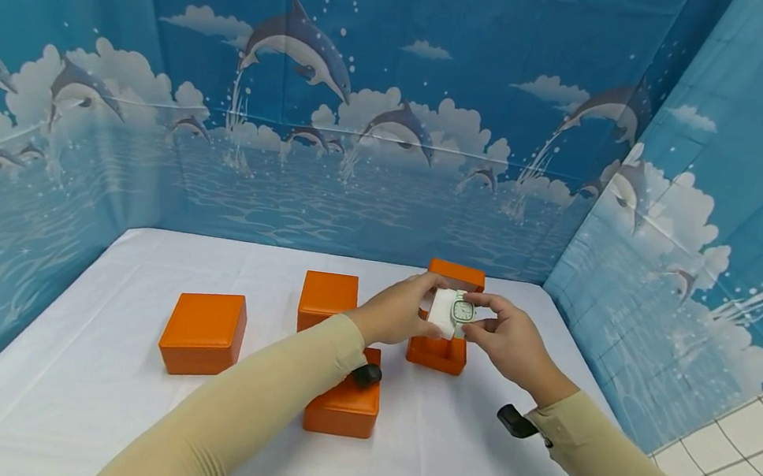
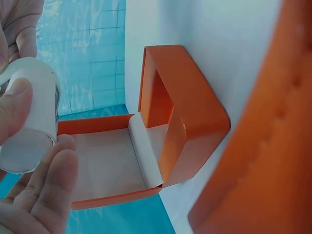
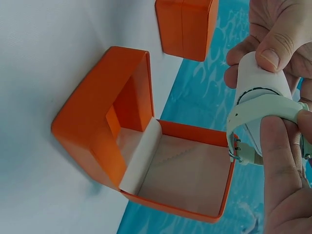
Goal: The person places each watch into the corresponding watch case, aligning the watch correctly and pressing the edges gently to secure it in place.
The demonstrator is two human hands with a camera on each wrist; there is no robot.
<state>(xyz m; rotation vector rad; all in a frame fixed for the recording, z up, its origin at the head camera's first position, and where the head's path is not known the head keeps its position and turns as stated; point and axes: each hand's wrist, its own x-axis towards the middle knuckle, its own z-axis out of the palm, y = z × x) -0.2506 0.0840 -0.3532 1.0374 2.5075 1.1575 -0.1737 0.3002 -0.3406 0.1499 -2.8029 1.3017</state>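
My left hand (image 1: 396,310) holds a white watch cushion (image 1: 442,313) between thumb and fingers. At the cushion's right end, my right hand (image 1: 514,346) pinches a watch (image 1: 463,311) with a pale green strap. In the right wrist view the strap (image 3: 268,107) loops about the cushion's end, its metal buckle (image 3: 236,151) on the underside. How far the cushion sits inside the loop I cannot tell. Below and behind the hands stands an orange watch box (image 1: 437,354), its lid (image 1: 457,273) raised. The left wrist view shows its pale lining (image 2: 105,161).
Three orange boxes with lids down stand on the white cloth (image 1: 84,392): one at left (image 1: 203,331), one at middle (image 1: 329,299), one in front (image 1: 342,408) under my left forearm. Dolphin-printed curtains (image 1: 410,59) hang around the table's back and sides.
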